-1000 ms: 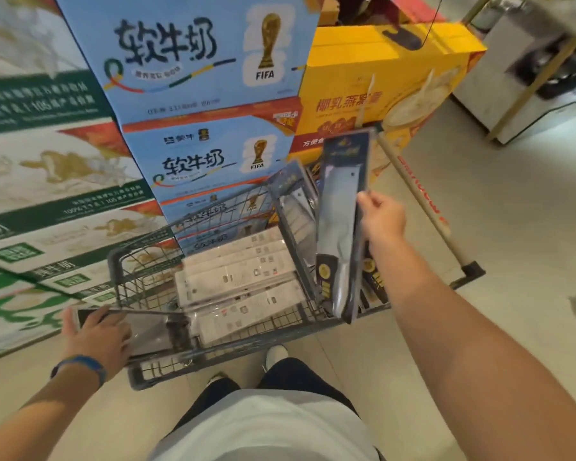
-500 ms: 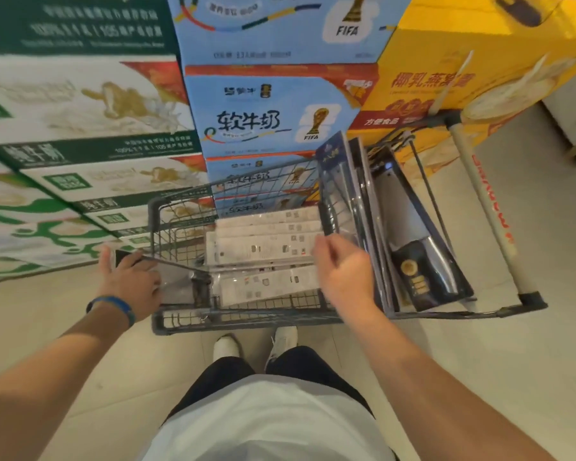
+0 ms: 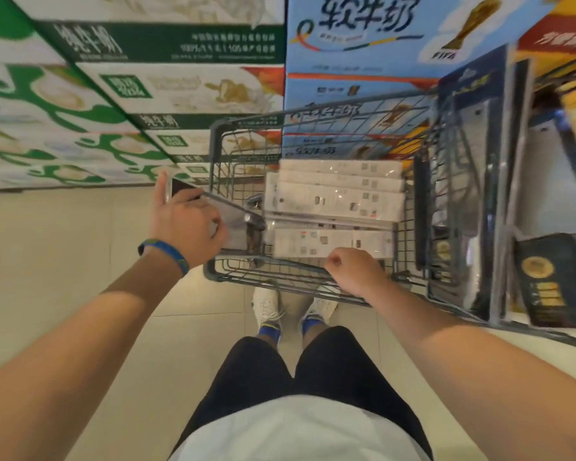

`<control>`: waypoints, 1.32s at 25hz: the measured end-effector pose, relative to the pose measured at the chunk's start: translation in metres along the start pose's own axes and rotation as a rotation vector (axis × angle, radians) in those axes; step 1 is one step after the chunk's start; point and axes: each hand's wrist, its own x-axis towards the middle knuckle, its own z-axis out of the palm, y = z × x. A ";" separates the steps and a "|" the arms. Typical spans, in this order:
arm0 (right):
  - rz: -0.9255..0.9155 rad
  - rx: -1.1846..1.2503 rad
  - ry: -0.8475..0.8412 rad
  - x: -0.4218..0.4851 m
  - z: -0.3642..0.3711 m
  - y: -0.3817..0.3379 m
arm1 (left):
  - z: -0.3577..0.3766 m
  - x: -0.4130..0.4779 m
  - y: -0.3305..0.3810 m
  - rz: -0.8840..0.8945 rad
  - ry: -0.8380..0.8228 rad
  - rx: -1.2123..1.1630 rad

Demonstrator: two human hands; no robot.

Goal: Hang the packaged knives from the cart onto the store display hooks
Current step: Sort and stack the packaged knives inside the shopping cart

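Two hands apart, left hand (image 3: 187,224) grips packaged knife (image 3: 235,216) at cart (image 3: 212,151) 9 o'clock, right hand (image 3: 354,272) curled at 6, hold unclear

likely a shop, stacked milk cartons (image 3: 167,94), wire cart (image 3: 243,128)
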 end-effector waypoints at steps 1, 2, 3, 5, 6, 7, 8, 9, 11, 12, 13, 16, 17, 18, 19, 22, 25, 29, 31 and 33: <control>0.007 -0.035 -0.012 0.014 0.007 0.004 | 0.003 0.000 -0.001 0.002 0.042 -0.033; 0.013 -0.074 -0.022 0.027 0.013 0.008 | 0.004 -0.002 -0.001 0.006 0.071 -0.061; 0.011 -0.117 -0.030 0.041 0.019 0.013 | 0.007 -0.003 -0.002 0.013 0.095 -0.073; -0.019 -0.203 -0.039 0.071 0.032 0.021 | 0.013 0.000 -0.003 0.026 0.127 -0.073; -0.058 -0.262 -0.051 0.090 0.039 0.023 | 0.016 0.001 -0.005 0.031 0.124 -0.073; -0.085 -0.337 -0.077 0.104 0.046 0.024 | 0.017 0.001 -0.006 0.036 0.121 -0.079; -0.088 -0.415 -0.109 0.118 0.053 0.023 | 0.017 0.003 -0.007 0.040 0.128 -0.078; -0.070 -0.480 -0.134 0.130 0.063 0.023 | 0.017 0.006 -0.008 0.042 0.140 -0.070; 0.027 -0.502 -0.181 0.151 0.082 0.025 | 0.017 0.010 -0.009 0.041 0.149 -0.069; 0.086 -0.489 -0.186 0.159 0.090 0.026 | 0.016 0.012 -0.009 0.038 0.146 -0.068; 0.124 -0.477 -0.152 0.165 0.096 0.026 | 0.015 0.014 -0.007 0.036 0.143 -0.064; 0.119 -0.375 0.097 0.181 0.091 0.023 | 0.015 0.019 -0.008 0.040 0.146 -0.049; 0.102 -0.317 0.170 0.181 0.084 0.022 | 0.016 0.020 -0.010 0.046 0.151 -0.065; 0.078 -0.314 0.224 0.179 0.079 0.025 | 0.018 0.020 -0.012 0.054 0.148 -0.095; 0.044 -0.404 0.220 0.177 0.070 0.025 | 0.020 0.020 -0.014 0.062 0.135 -0.133; -0.085 -0.367 0.209 0.162 0.040 0.027 | 0.028 0.021 -0.018 0.083 0.097 -0.215; -0.185 -0.133 0.338 0.146 0.011 0.016 | 0.033 0.020 -0.022 0.092 0.079 -0.231; -0.159 -0.322 0.637 0.185 -0.027 -0.012 | 0.042 0.018 -0.025 0.091 0.064 -0.246; -0.109 -0.478 0.620 0.216 -0.045 -0.013 | 0.048 0.016 -0.028 0.086 0.073 -0.253; -0.051 -0.559 0.678 0.229 -0.044 -0.003 | 0.054 0.015 -0.027 0.086 0.117 -0.283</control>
